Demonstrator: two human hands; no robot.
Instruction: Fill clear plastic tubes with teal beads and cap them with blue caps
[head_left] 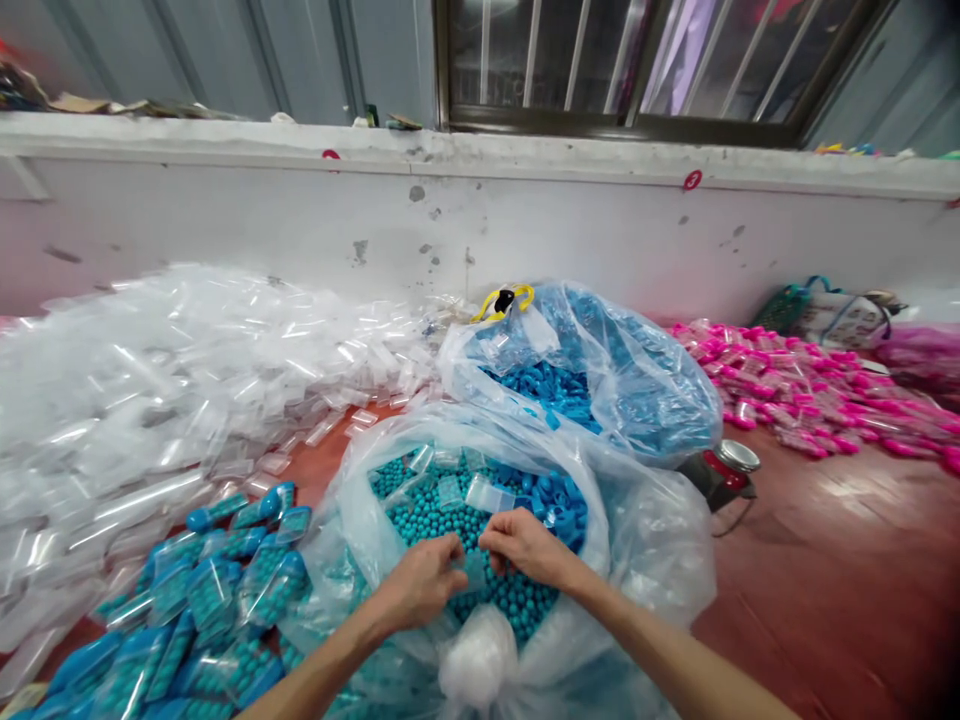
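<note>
My left hand (429, 580) is closed, its thumb and fingers at the edge of a small clear plastic case (474, 570) low over the beads. Just right of it, my right hand (529, 548) is curled in a pinch; what its fingertips hold, if anything, is hidden. Beneath both hands, teal beads (427, 515) fill an open clear plastic bag (352, 500). Blue plastic caps (555, 505) lie at the right inside this bag. Another clear case (489, 494) rests on the beads beyond my hands. A knotted clump of plastic (478, 655) sits at the bag's near side.
Filled cases with blue ends (217, 600) are piled at left, below a large heap of clear cases (187, 370). A bag of blue parts (637, 380) stands behind. Pink cases (810, 390) and a red jar with a metal lid (731, 465) are right, on the red floor (840, 580).
</note>
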